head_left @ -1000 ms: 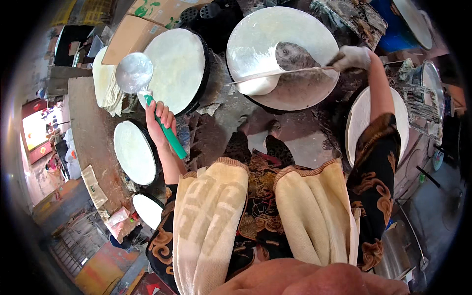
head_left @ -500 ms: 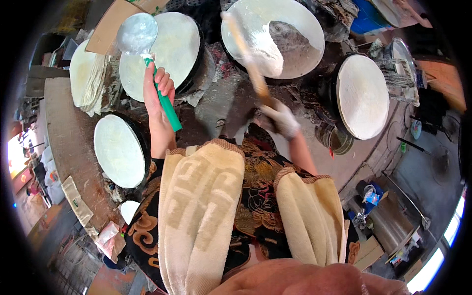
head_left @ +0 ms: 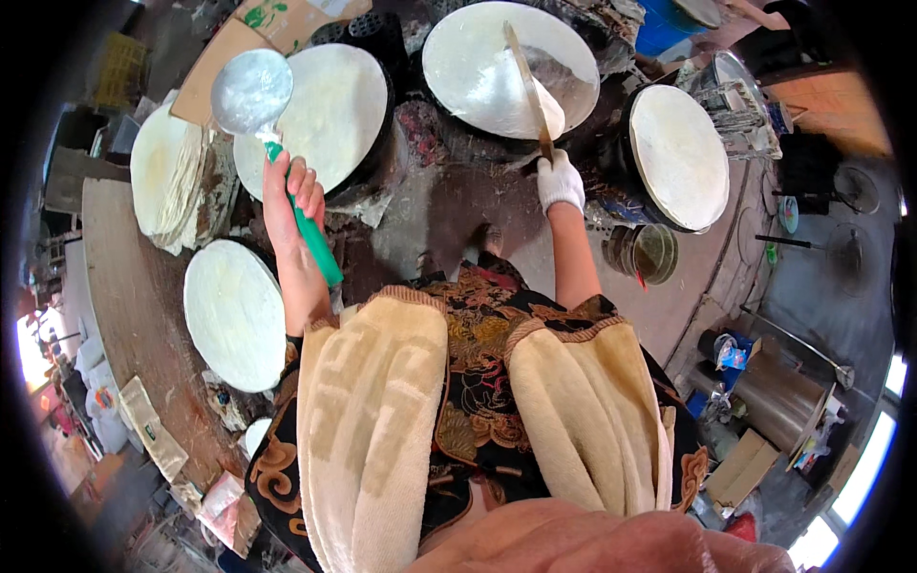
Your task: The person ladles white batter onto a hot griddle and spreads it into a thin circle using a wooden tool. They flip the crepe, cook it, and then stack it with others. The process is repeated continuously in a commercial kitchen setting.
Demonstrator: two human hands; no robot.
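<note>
My left hand (head_left: 298,215) is closed round the green handle of a ladle (head_left: 250,93). The ladle's round metal bowl, smeared white, hangs above the edge of a griddle covered by a pale round crepe (head_left: 334,110). In a white glove, my right hand (head_left: 561,183) grips a long, flat wooden spreader (head_left: 523,69). Its blade lies across a round griddle (head_left: 576,65) at the far middle, against a thick fold of white batter (head_left: 546,107). Batter coats most of that griddle; a grey bare patch shows at its right.
Another crepe (head_left: 678,158) covers a griddle on the right, and one more (head_left: 234,315) lies at the left. A stack of crepes (head_left: 167,181) stands beside a wooden board (head_left: 134,306). A bucket (head_left: 654,253) sits on the floor at the right, near a metal cylinder (head_left: 778,396).
The spreader has swung rightward over the griddle, and batter now covers more of its surface. My right hand has moved up and forward. My left hand still holds the ladle in nearly the same place.
</note>
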